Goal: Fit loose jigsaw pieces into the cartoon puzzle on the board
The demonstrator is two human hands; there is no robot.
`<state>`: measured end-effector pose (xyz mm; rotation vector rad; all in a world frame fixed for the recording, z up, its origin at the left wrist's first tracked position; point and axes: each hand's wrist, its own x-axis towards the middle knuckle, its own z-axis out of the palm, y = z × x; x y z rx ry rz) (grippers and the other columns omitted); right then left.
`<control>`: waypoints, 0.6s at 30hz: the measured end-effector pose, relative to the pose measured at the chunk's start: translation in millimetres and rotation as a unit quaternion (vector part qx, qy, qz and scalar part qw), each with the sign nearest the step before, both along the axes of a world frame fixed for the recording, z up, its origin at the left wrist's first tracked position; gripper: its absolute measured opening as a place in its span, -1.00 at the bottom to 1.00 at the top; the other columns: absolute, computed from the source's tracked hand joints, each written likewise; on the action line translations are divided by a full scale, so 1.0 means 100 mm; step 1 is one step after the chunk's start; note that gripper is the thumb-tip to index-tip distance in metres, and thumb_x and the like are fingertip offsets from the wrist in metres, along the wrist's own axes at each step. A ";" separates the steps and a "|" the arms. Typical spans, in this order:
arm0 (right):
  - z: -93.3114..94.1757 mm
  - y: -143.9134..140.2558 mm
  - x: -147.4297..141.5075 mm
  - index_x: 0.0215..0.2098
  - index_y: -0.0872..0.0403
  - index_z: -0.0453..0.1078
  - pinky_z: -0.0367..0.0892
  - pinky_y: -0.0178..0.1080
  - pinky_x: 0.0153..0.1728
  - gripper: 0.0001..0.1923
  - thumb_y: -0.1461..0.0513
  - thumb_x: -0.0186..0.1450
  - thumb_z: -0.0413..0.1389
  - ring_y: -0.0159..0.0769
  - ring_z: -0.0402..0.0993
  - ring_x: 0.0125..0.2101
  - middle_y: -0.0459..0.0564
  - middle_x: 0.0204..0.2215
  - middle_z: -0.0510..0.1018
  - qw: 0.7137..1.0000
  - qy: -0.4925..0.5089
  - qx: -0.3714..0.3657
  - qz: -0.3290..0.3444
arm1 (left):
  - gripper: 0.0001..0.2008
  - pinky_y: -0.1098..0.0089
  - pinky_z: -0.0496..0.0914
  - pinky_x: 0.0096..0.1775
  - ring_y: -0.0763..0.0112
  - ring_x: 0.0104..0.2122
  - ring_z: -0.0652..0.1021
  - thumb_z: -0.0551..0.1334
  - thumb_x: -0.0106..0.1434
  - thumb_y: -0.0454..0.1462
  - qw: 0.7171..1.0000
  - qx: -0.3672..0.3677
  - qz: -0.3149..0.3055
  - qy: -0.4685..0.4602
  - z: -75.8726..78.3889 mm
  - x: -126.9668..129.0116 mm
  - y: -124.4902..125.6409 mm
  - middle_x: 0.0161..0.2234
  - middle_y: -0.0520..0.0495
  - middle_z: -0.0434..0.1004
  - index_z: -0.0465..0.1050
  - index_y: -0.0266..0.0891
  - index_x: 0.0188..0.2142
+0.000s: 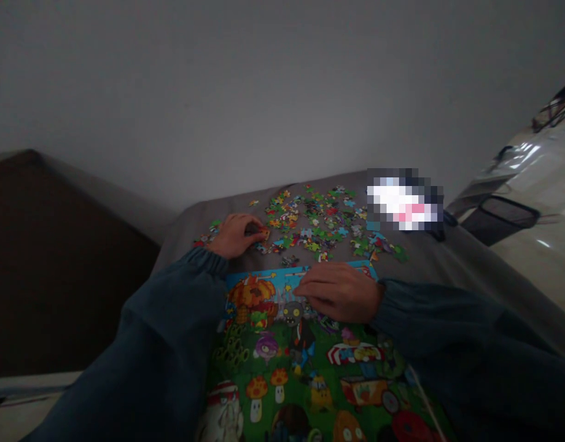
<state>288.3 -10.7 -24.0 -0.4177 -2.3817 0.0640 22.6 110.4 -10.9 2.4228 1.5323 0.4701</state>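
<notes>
My left hand (235,236) is at the left of the loose pieces, thumb and fingers pinched on a small orange jigsaw piece (265,234). Below it lies a colourful cartoon puzzle picture (264,337) with a pumpkin, a grey zombie, mushrooms and a green lawn. My right hand (340,291) rests on the upper part of this picture, fingers stretched out to the left and close together. Whatever lies beneath that palm is hidden. Many loose jigsaw pieces (317,212) are scattered past the picture's top edge, some partly behind my left hand.
A grey cloth (199,215) covers the surface under the pieces, up against a plain wall (245,92). At the back right lies a bright, blurred-out object (405,202). A dark brown panel (56,264) stands on the left; shiny floor (545,245) shows at right.
</notes>
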 end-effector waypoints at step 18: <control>0.07 -0.02 0.04 -0.19 0.14 0.48 0.46 -0.26 -0.32 -0.80 0.34 0.34 0.02 -0.33 0.55 -0.34 0.01 -0.32 0.63 1.000 -0.013 0.009 -0.002 | -0.79 0.37 0.41 -0.09 0.34 -0.15 0.56 0.13 0.37 -0.21 0.902 -0.354 -0.217 -0.119 0.51 -0.04 -1.52 -0.14 -0.01 0.59 0.51 -0.09 -0.08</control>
